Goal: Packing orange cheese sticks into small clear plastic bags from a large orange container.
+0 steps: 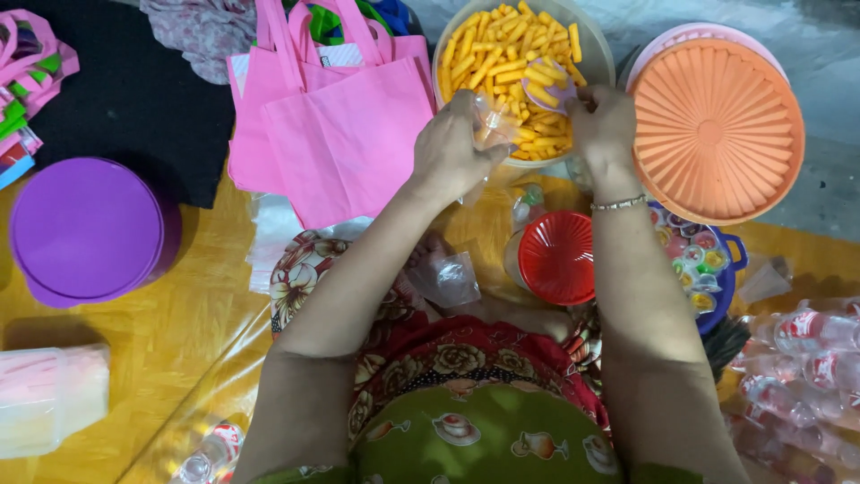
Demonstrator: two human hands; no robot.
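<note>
Both hands over the near rim of the bowl of yellow snack sticks (515,54). Left hand (452,148) pinches a small clear bag (491,121); right hand (602,125) grips a pale scoop (548,87) among the sticks. Left of bowl: pink tote bags (336,125). Right of bowl: orange lid (717,130). Below bowl: red lid (557,257).

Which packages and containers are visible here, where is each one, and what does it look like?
Small clear plastic bag: held in left hand, over the snack tub.
Snack tub: top centre, round, clear, full of yellow sticks.
Pink tote bags: top, left of tub.
Purple lidded tub: left, round.
Water bottles: lower right, clear, red labels.
</note>
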